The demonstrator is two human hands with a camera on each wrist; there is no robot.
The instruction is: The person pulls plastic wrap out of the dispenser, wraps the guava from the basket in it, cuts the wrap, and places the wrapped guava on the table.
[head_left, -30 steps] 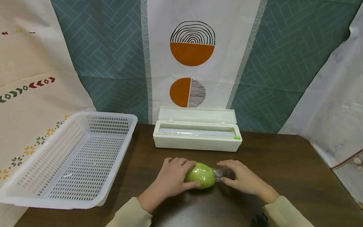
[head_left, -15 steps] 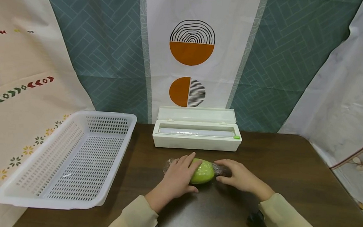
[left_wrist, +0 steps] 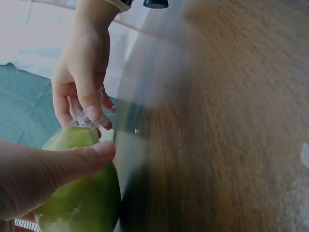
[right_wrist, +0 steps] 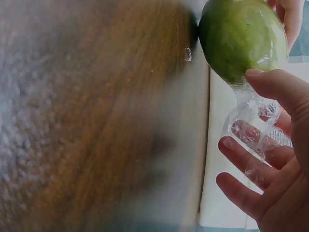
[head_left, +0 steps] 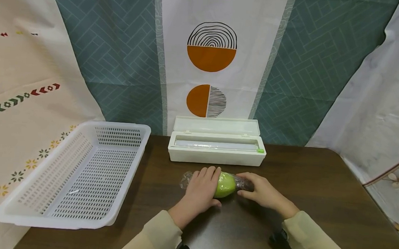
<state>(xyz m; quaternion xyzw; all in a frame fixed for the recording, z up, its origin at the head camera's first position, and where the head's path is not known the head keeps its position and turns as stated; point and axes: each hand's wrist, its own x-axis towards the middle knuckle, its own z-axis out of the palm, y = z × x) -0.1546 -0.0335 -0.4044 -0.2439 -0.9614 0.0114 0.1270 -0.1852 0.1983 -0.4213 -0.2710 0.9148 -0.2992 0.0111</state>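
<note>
A smooth green fruit [head_left: 225,185] wrapped in clear cling film lies at the middle of the dark table. My left hand [head_left: 200,190] grips it over the left half, thumb on the near side in the left wrist view. Gathered film [head_left: 244,183] sticks out from the right end, where my right hand [head_left: 263,191] holds it between thumb and fingers. In the right wrist view the right thumb [right_wrist: 275,89] touches the fruit's tip and the crinkled film [right_wrist: 253,116] runs across the fingers. Another loose film end [head_left: 185,180] shows left of my left hand.
Behind the fruit stands a white cling film dispenser [head_left: 216,157], lid up, with a roll inside and a green slider at its right. A white perforated basket [head_left: 53,222] sits on the left of the table [head_left: 314,178]. Patterned cloths [head_left: 120,57] hang behind.
My left hand has shifted right and up over the fruit, covering more of its left side and exposing the left film end. The right hand has moved slightly left and up at the right-hand film.
</note>
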